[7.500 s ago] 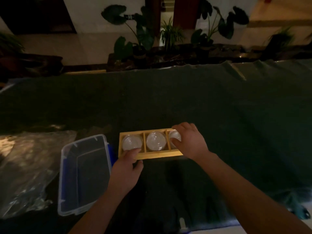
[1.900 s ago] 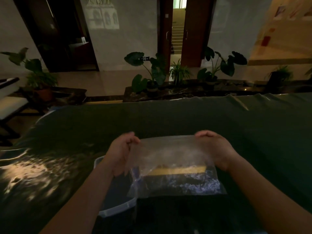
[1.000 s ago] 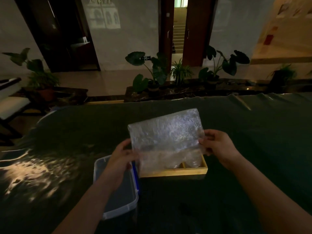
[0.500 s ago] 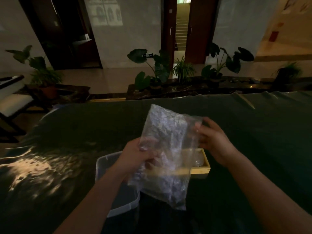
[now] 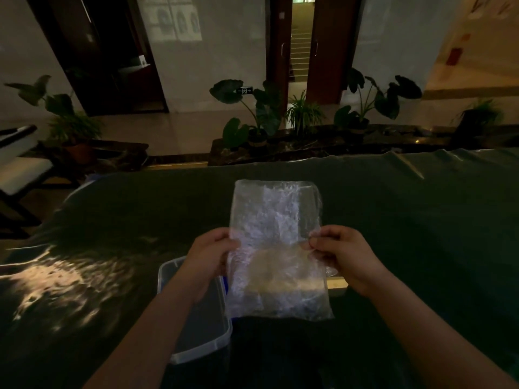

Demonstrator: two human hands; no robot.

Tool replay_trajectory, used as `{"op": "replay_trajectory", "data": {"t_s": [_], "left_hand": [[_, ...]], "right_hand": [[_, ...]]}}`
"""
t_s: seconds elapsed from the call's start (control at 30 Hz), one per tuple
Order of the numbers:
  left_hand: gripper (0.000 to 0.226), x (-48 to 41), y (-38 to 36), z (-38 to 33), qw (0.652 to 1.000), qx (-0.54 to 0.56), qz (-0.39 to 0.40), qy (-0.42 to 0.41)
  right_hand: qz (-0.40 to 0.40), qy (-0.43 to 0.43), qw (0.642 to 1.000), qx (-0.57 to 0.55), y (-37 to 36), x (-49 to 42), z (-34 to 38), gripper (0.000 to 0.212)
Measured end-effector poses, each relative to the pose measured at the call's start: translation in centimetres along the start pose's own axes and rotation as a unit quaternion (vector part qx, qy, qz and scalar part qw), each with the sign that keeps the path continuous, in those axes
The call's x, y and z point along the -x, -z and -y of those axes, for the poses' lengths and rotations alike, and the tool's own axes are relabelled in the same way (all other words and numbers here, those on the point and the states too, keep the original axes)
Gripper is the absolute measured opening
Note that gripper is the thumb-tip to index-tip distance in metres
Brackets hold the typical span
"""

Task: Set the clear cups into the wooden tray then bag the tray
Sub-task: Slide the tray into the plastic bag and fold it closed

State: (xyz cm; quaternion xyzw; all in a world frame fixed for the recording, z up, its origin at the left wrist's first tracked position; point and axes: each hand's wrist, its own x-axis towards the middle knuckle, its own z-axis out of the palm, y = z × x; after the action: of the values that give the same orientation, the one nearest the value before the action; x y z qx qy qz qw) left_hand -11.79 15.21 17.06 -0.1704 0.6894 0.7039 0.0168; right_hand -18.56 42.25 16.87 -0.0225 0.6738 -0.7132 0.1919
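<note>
I hold a crinkled clear plastic bag upright above the table, long side vertical. My left hand pinches its left edge and my right hand pinches its right edge. The wooden tray lies on the dark green table behind the bag; its yellow wood shows dimly through the plastic and its right end sticks out below my right hand. One clear cup peeks out at that right end; the other cups are blurred behind the bag.
A clear plastic bin with a blue clip stands just left of the tray, under my left forearm. The table is covered in dark green cloth. Potted plants line the far side beyond the table edge.
The bag has turned from a slanted, hanging position to upright and flat between both hands. My left hand has shifted to its left edge, my right hand has come down slightly.
</note>
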Motion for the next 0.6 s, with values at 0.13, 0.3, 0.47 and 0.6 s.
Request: {"op": "replay_trajectory", "data": {"t_s": [0.13, 0.3, 0.47, 0.6], "left_hand": [[0.026, -0.5, 0.0, 0.0, 0.999, -0.036, -0.001, -0.022], [0.025, -0.7, 0.2, 0.2, 1.000, -0.001, 0.001, -0.008], [0.026, -0.5, 1.2, 0.4, 0.997, 0.036, 0.065, -0.002], [0.034, -0.6, 1.3, 0.5, 0.997, 0.025, 0.067, -0.002]], "right_hand": [[0.020, 0.008, 1.000, 0.003, -0.3, 0.2, -0.4, 0.023], [0.018, -0.009, 1.000, -0.010, 0.3, -0.3, -0.3, 0.019], [0.060, -0.018, 0.997, -0.039, 0.9, -0.5, -0.4, 0.027], [0.075, 0.023, 0.995, -0.065, 0.6, 0.1, -0.2, 0.030]]}}
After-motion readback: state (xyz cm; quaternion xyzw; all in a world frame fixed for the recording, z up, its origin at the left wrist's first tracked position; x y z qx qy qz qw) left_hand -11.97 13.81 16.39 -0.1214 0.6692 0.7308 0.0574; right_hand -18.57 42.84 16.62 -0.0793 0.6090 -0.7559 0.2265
